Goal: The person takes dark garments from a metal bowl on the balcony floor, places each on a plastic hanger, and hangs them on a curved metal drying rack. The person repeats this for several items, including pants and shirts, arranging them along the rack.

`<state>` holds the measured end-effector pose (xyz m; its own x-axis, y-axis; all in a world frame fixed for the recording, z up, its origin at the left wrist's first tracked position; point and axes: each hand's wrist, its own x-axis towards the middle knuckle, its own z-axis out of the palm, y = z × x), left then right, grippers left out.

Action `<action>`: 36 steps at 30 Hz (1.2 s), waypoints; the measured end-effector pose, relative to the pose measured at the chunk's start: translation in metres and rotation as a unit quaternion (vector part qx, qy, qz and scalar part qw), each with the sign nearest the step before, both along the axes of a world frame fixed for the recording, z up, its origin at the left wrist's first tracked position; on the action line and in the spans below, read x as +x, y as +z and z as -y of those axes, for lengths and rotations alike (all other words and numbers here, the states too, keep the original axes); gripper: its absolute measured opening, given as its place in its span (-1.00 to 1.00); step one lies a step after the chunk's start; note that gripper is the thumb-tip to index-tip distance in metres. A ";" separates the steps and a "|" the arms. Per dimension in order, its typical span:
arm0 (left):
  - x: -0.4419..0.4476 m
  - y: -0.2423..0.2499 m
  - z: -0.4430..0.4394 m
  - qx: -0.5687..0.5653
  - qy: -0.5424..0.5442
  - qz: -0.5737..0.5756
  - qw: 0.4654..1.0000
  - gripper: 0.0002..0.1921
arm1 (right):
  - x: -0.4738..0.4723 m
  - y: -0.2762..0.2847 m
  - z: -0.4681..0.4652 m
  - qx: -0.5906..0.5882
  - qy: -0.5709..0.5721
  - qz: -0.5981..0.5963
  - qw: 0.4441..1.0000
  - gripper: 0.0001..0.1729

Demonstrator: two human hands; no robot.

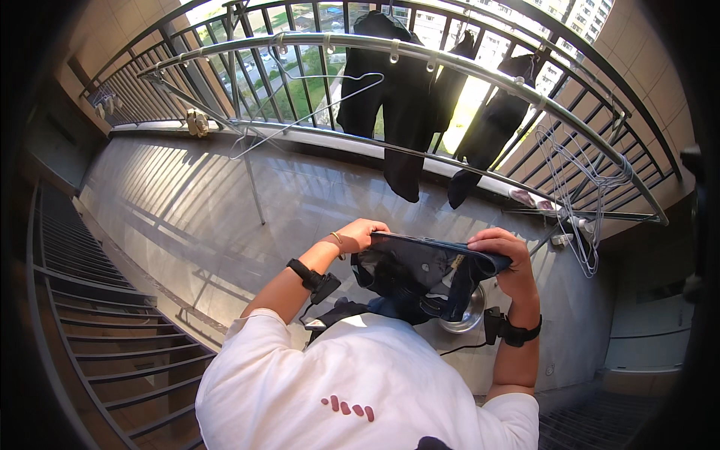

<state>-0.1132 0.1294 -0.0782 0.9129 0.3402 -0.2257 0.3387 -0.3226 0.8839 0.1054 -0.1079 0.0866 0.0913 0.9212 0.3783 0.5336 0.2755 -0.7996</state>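
A pair of dark blue jeans (416,275) hangs between my hands, stretched by its waistband close in front of me. My left hand (363,232) grips one end of the waistband. At the other end, my right hand (503,253) has its fingers over the edge and its thumb hidden behind the denim. The inner side with a pale tag faces me, and the lower legs are hidden by my body. A metal basin (479,309) stands on the floor below the jeans, partly covered by them.
A metal drying rack (360,40) spans the balcony railing (315,22), hung with dark trousers (405,84) and a wire hanger (306,115). Several white hangers (579,180) hang at the right. Shoes (523,197) rest near the rack. A dark slatted frame (118,349) stands at the left.
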 end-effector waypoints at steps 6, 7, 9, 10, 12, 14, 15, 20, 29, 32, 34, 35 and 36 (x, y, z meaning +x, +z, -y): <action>-0.063 0.034 -0.032 -0.061 0.226 0.178 0.956 -0.83 | -0.005 -0.015 -0.046 -0.021 -0.019 -0.044 0.999 -0.84; -0.069 0.040 -0.036 -0.115 0.260 0.227 0.931 -0.81 | -0.005 -0.021 -0.056 -0.018 -0.014 -0.029 0.999 -0.86; -0.080 0.051 -0.041 -0.179 0.309 0.310 0.881 -0.69 | -0.008 -0.037 -0.069 -0.057 -0.010 -0.062 0.996 -0.82; -0.086 0.057 -0.043 -0.169 0.313 0.313 0.881 -0.66 | -0.009 -0.044 -0.076 -0.072 -0.009 -0.078 0.994 -0.79; -0.101 0.072 -0.043 -0.156 0.319 0.310 0.882 -0.60 | -0.013 -0.057 -0.090 -0.080 0.027 -0.133 0.988 -0.85; -0.116 0.090 -0.042 -0.166 0.315 0.334 0.873 -0.52 | -0.015 -0.065 -0.104 -0.064 0.047 -0.132 0.988 -0.88; -0.124 0.100 -0.043 -0.152 0.311 0.323 0.881 -0.50 | -0.017 -0.068 -0.110 -0.059 0.052 -0.178 0.981 -0.89; -0.154 0.133 -0.058 0.104 0.276 0.389 0.873 -0.64 | -0.025 -0.080 -0.145 0.048 0.164 -0.362 0.916 -0.82; -0.164 0.120 -0.069 -0.008 0.417 0.387 0.822 -0.75 | -0.045 -0.065 -0.228 -0.220 0.353 -0.031 0.909 -0.42; -0.171 0.128 -0.060 0.045 0.466 0.413 0.781 -0.73 | -0.061 -0.037 -0.261 -0.241 0.378 0.026 0.893 -0.04; -0.178 0.136 -0.051 0.046 0.495 0.431 0.753 -0.72 | -0.078 -0.030 -0.288 -0.192 0.412 0.048 0.889 0.03; -0.184 0.140 -0.047 0.033 0.508 0.446 0.737 -0.72 | -0.091 -0.031 -0.302 -0.193 0.440 -0.051 0.876 0.03; -0.189 0.143 -0.041 0.020 0.519 0.465 0.717 -0.72 | -0.100 -0.031 -0.312 -0.172 0.473 -0.185 0.844 -0.05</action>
